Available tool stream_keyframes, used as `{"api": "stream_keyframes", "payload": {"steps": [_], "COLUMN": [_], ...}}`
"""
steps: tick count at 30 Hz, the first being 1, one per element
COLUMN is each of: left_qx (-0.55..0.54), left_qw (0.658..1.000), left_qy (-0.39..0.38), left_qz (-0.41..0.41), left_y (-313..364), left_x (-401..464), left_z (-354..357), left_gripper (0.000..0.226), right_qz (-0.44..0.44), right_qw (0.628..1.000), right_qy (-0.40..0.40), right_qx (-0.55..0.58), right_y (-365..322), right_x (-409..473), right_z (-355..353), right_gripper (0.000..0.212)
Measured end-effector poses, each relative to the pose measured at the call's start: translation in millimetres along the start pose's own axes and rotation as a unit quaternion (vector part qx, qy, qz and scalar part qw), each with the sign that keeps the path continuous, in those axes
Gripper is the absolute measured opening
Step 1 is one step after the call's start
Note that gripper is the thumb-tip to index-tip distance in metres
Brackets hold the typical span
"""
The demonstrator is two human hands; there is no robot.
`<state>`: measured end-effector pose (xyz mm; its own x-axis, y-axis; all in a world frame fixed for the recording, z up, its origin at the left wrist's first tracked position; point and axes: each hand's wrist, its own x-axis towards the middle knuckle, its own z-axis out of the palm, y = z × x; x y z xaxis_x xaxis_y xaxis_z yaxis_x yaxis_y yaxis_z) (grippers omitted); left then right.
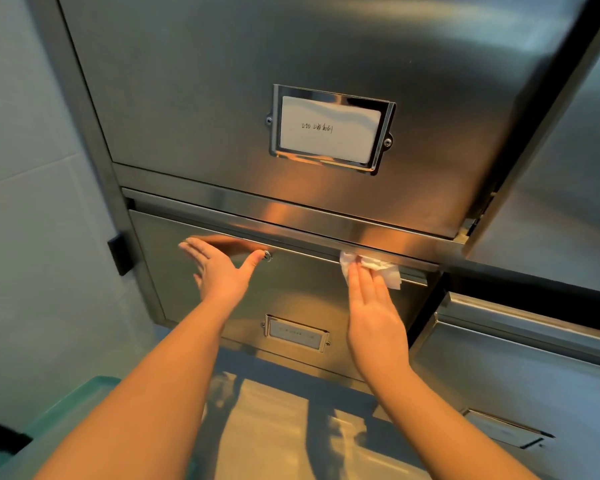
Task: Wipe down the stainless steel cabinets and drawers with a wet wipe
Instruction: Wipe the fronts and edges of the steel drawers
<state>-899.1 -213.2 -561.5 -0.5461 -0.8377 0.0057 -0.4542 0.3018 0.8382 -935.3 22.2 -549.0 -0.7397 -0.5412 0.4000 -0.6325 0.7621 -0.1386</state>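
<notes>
The right hand (371, 303) lies flat with straight fingers pressing a white wet wipe (371, 268) against the top edge of the lower drawer (291, 292), just under the long horizontal handle lip (291, 220) that runs across the steel cabinet (222, 81). The wipe is crumpled and sticks out beyond the fingertips toward the lip's right end. The left hand (219, 268) is spread open, fingers apart and straight, palm against the same drawer front below the lip's left part; its thumb reaches toward a small round lock (267, 255) set in the drawer face, though whether it touches cannot be told. Above the lip sits the upper drawer (326, 46) with a chrome label holder (331, 129) carrying a white card (the handwriting is too small to read). A second, smaller label holder (297, 332) is fixed lower on the lower drawer, between the two forearms. To the right of the lip, another drawer column (516, 358) shows. Far below the lip, at the left corner, is a teal bin rim (66, 410).
</notes>
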Motion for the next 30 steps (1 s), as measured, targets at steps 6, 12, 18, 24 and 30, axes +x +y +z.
{"api": "stream_keyframes", "payload": {"steps": [6, 12, 18, 24, 30], "left_qx": [0.029, 0.132, 0.169, 0.164, 0.179], "left_qw": [0.999, 0.987, 0.972, 0.968, 0.959], "left_qy": [-0.018, -0.025, -0.048, -0.078, -0.115], "left_qz": [-0.002, 0.082, 0.156, 0.171, 0.186], "left_y": [7, 7, 53, 124, 222], "left_x": [-6, -30, -87, -148, -214], "left_z": [-8, -32, -65, -128, -198], "left_gripper": [0.138, 0.105, 0.083, 0.063, 0.053], "right_qz": [0.055, 0.023, -0.006, 0.025, 0.057], "right_qw": [0.998, 0.998, 0.990, 0.970, 0.963], "right_qy": [0.011, 0.025, 0.005, -0.016, -0.036], "right_qx": [0.040, 0.050, 0.141, 0.240, 0.259], "right_y": [-3, 3, -13, -35, -41], "right_x": [3, 8, 4, -6, -10], "right_z": [-7, -27, -81, -182, -322], "right_gripper": [0.065, 0.042, 0.019, 0.010, 0.009]}}
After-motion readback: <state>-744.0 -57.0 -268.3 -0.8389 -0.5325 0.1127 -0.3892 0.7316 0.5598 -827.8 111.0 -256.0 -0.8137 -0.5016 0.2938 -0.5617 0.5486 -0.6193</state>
